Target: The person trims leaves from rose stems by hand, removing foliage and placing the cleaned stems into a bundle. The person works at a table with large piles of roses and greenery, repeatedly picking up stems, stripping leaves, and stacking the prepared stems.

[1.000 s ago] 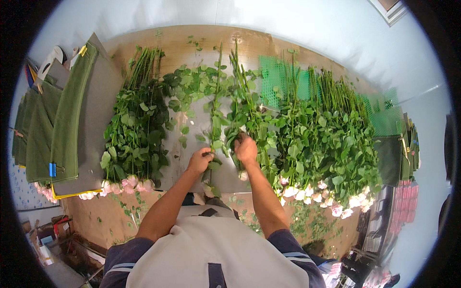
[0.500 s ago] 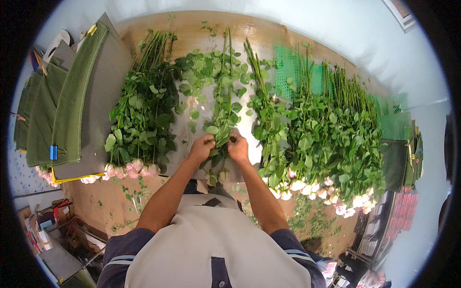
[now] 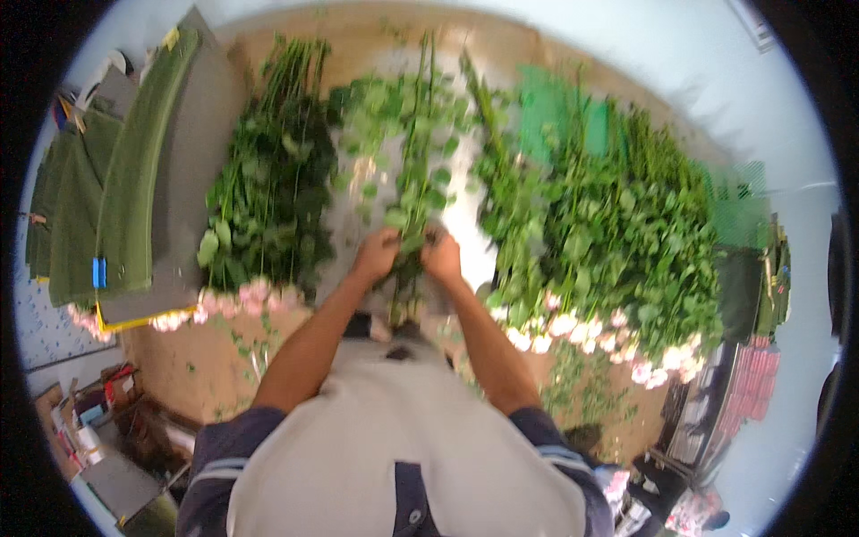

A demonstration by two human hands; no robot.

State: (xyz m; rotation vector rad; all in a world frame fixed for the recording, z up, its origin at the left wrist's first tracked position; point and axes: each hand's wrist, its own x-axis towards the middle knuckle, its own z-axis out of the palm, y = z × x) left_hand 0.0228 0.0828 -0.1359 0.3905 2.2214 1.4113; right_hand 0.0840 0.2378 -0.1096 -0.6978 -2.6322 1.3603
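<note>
A few long rose stems (image 3: 417,170) lie on the table in front of me, cut ends away and leaves still on them. My left hand (image 3: 377,254) is closed on their leafy part from the left. My right hand (image 3: 441,256) pinches the same stems from the right, level with the left. Blur hides whether each hand grips stem or leaf. The lower ends of these roses come close to my apron (image 3: 403,421). Loose leaves (image 3: 367,116) lie left of the stems.
A thick pile of pink roses (image 3: 273,170) lies to the left, a larger pile (image 3: 617,215) to the right, blooms toward me. Green mesh (image 3: 550,112) lies beneath the right stems. A grey board with green cloth (image 3: 134,179) stands at left. Leaves litter the floor (image 3: 582,385).
The view has shifted slightly and blurred. Both hands stay closed at the rose stems, a little further up in the picture.
</note>
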